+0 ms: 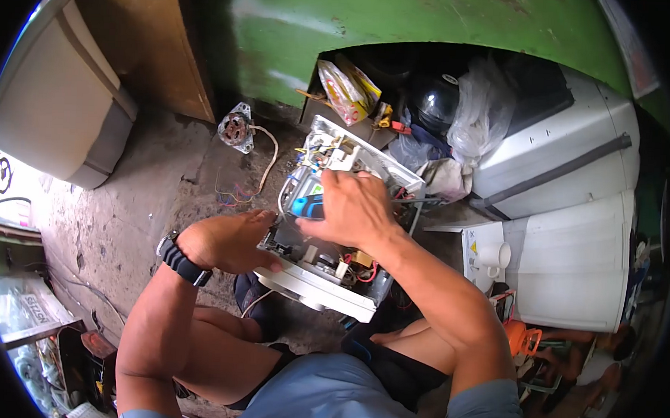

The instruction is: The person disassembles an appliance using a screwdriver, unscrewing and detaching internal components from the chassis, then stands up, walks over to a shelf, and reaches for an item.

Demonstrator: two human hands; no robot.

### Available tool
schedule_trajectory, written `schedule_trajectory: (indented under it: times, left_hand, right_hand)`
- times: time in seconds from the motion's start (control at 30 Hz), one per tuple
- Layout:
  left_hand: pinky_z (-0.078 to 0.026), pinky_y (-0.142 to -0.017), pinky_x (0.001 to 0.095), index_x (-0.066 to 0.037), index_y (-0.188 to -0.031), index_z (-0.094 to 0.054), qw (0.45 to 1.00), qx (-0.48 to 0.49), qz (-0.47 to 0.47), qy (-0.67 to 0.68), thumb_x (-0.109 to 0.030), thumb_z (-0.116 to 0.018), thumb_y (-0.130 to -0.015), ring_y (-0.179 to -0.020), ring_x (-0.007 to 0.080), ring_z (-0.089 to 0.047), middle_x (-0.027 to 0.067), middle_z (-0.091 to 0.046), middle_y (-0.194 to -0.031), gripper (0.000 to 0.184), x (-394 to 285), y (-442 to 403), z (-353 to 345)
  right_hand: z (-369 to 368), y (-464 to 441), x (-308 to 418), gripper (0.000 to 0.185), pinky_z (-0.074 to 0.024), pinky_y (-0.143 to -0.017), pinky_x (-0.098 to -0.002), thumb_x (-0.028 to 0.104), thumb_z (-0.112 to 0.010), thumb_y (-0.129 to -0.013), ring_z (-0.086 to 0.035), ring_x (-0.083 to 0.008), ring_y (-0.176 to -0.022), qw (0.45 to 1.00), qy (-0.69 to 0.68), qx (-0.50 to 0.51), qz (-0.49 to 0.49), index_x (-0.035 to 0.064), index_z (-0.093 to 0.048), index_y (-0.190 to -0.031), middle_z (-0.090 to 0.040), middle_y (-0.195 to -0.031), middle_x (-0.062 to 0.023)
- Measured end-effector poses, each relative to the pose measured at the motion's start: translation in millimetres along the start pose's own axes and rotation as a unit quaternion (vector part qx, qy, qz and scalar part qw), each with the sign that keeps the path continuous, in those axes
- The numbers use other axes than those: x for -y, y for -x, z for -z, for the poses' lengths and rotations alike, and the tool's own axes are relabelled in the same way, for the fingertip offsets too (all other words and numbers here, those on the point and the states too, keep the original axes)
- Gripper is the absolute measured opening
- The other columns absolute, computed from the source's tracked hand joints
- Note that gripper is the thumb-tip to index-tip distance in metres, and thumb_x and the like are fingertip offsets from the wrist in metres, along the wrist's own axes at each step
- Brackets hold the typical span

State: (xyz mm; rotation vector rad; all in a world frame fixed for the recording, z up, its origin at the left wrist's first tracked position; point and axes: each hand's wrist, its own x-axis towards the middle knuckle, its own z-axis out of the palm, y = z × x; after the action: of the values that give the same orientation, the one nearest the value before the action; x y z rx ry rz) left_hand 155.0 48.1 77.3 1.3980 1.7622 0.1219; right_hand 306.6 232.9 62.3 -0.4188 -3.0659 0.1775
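My right hand point(354, 206) is closed around a blue-and-black screwdriver point(307, 205), above the middle of an opened white appliance panel point(324, 287). Its handle points left, and a thin dark shaft extends right from behind the hand. Wiring, small parts and a circuit board lie exposed inside the panel, partly covered by the hand. At the panel's left corner, my left hand point(225, 241) grips the casing, thumb at the front edge and fingers farther back. A black watch point(181, 260) is on the left wrist. The panel sits low in front of my knees.
A bare motor point(236, 130) with a cable lies on the concrete floor point(157, 179). Plastic bags point(480, 114) and a black helmet point(435, 101) are beyond the panel. A white appliance body point(572, 257) and a mug point(494, 254) stand right. People point(586, 362) are at lower right.
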Motion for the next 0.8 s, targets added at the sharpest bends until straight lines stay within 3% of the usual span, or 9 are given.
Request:
schedule_trajectory:
  times: [0.13, 0.33, 0.43, 0.6, 0.8]
  left_hand:
    - [-0.045, -0.11, 0.0436, 0.005, -0.146, -0.043, 0.999, -0.037, -0.008, -0.017, -0.045, -0.077, -0.088, -0.133, 0.0398, -0.055, 0.0286, -0.056, -0.141, 0.084, 6, -1, -8]
    - [-0.047, -0.107, 0.0433, 0.001, -0.149, -0.043, 0.995, -0.097, -0.031, -0.002, -0.046, -0.078, -0.087, -0.128, 0.0398, -0.059, 0.0263, -0.06, -0.138, 0.084, 5, 5, -18]
    - [-0.042, -0.113, 0.0448, 0.006, -0.148, -0.042, 0.999, -0.036, 0.019, 0.007, -0.049, -0.074, -0.088, -0.138, 0.0399, -0.05, 0.0294, -0.052, -0.146, 0.087, -7, 8, -7]
    - [-0.043, -0.112, 0.0452, 0.006, -0.146, -0.044, 0.999, -0.03, -0.007, 0.02, -0.05, -0.075, -0.087, -0.137, 0.0395, -0.052, 0.0289, -0.054, -0.144, 0.088, -3, 2, -7]
    - [-0.046, -0.108, 0.0448, 0.006, -0.145, -0.045, 1.0, -0.008, 0.012, 0.018, -0.048, -0.077, -0.086, -0.131, 0.0399, -0.056, 0.0287, -0.055, -0.143, 0.086, -18, 5, 1]
  right_hand:
    - [9, 4, -6, 0.07, -0.0538, -0.08, -0.0465, 0.056, -0.082, -0.069, -0.07, -0.0387, -0.081, 0.997, -0.037, 0.004, 0.074, -0.0022, -0.063, -0.103, -0.071, -0.09, -0.0213]
    - [3, 22, -10, 0.065, -0.0526, -0.084, -0.0462, 0.053, -0.083, -0.07, -0.071, -0.0364, -0.081, 0.998, -0.044, -0.043, -0.007, -0.0018, -0.063, -0.099, -0.071, -0.091, -0.0214]
    - [2, 20, -5, 0.066, -0.0526, -0.083, -0.0447, 0.053, -0.082, -0.07, -0.071, -0.0349, -0.08, 0.998, -0.033, -0.051, 0.012, -0.0024, -0.064, -0.101, -0.071, -0.091, -0.0211]
    - [3, 12, -9, 0.063, -0.052, -0.079, -0.044, 0.053, -0.082, -0.067, -0.069, -0.0367, -0.073, 0.995, -0.009, -0.034, 0.089, -0.0004, -0.063, -0.094, -0.069, -0.081, -0.0201]
    - [7, 10, -16, 0.061, -0.0548, -0.075, -0.0468, 0.051, -0.08, -0.068, -0.07, -0.0398, -0.074, 0.997, -0.057, -0.018, 0.054, -0.0032, -0.065, -0.092, -0.07, -0.081, -0.0218]
